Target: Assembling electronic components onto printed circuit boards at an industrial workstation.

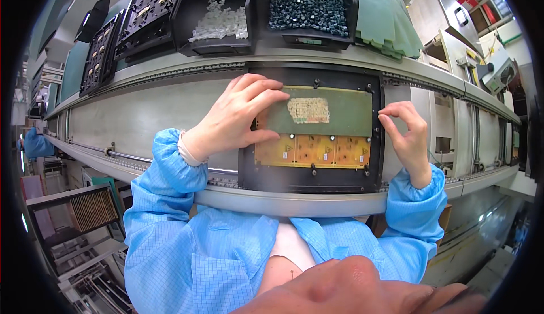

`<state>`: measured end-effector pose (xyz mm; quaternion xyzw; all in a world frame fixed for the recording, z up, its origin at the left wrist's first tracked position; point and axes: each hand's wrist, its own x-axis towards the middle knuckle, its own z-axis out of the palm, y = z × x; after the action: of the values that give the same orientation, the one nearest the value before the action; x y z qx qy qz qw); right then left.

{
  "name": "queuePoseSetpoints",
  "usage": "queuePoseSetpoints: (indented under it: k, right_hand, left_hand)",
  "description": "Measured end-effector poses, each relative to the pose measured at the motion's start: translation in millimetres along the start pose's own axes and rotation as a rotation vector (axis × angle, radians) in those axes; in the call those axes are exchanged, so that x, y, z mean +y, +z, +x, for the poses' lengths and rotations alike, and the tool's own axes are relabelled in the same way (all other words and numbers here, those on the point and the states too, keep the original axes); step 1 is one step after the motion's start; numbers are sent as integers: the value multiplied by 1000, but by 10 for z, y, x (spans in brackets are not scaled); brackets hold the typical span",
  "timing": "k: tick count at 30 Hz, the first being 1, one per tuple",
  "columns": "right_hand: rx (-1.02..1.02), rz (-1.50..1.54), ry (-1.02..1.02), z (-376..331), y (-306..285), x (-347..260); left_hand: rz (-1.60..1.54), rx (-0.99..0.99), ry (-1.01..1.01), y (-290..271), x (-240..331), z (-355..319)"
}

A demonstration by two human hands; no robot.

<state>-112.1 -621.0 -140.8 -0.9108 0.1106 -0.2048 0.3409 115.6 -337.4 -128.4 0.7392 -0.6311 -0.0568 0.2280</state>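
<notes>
A flat green plate point(351, 113) with a worn paper label point(309, 110) lies in a black carrier frame point(317, 181). Below the plate's lower edge shows a row of yellow-orange circuit boards point(309, 151). My left hand point(241, 110) is curved round the plate's left end, fingers at its upper edge and thumb at its lower edge. At the carrier's right edge is my right hand point(407, 130), its thumb and forefinger brought together in a pinch. Anything between those fingertips is too small to make out.
The carrier sits on a conveyor between metal rails point(300, 201) with chains. Behind stand a black bin of clear-white pieces point(224, 22), a black bin of dark blue pieces point(309, 8), stacked green sheets point(391, 19) and black trays point(150, 8). A slotted rack point(93, 209) stands at lower left.
</notes>
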Motion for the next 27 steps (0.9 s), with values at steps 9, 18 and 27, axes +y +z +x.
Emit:
queuePoseSetpoints:
  k: [9,18,27]
  right_hand:
    - [-11,4,61,18,-11,-63]
    - [44,-114,-25,1,101,-17]
    - [35,-140,-25,3,132,-15]
  left_hand:
    - [1,-39,32,-81,-16,102]
    - [57,158,8,271,-113,752]
    - [-12,-46,-51,298,-139,940]
